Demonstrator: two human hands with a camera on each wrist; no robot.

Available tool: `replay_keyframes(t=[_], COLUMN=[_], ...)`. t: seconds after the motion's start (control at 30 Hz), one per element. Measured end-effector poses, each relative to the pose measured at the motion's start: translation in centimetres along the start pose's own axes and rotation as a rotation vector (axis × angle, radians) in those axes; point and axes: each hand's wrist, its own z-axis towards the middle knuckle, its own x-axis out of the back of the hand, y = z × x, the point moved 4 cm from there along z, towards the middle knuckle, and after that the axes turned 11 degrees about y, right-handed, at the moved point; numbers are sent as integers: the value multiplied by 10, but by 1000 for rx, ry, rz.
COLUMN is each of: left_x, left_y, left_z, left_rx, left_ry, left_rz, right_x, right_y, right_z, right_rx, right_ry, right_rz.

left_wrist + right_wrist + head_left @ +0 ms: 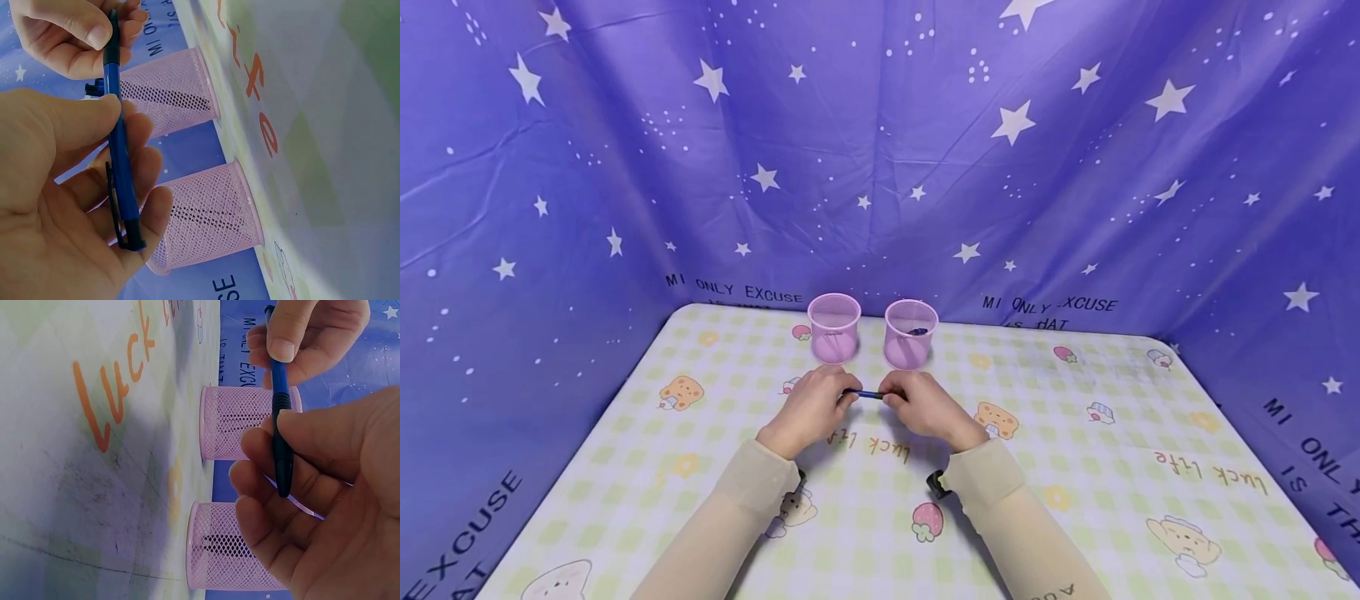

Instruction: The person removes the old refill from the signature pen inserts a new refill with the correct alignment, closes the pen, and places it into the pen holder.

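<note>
A blue pen (870,394) with a black grip and a black clip is held level between both hands, just in front of two pink mesh cups. My left hand (814,407) pinches its clip end between thumb and fingers; in the left wrist view the blue barrel (123,164) lies across those fingers. At the tip end, my right hand (931,408) pinches the black grip (282,450) with thumb and fingers. Behind the hands stand the left mesh cup (834,343) and the right mesh cup (907,348). Dark pen-like shapes show through the mesh of both cups.
A table with a checked, cartoon-printed cloth (1120,450) spreads under the arms. Behind and at both sides hangs a purple curtain (880,150) with white stars, close behind the cups. In the right cup, a dark blue pen end (917,332) shows near the rim.
</note>
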Motion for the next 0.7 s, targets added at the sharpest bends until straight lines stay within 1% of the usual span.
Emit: replay_keyframes(t=[0.17, 0.43, 0.7], left_x=[0, 2, 2], left_y=[0, -1, -1], left_z=[-1, 0, 0], left_rx=[15, 13, -3], left_ry=[-12, 47, 15], left_rz=[-18, -27, -21], right_x=[0, 0, -1], right_y=[0, 0, 0], right_z=[0, -1, 0], right_rx=[-2, -1, 14], right_ry=[6, 1, 9], right_rz=[3, 9, -5])
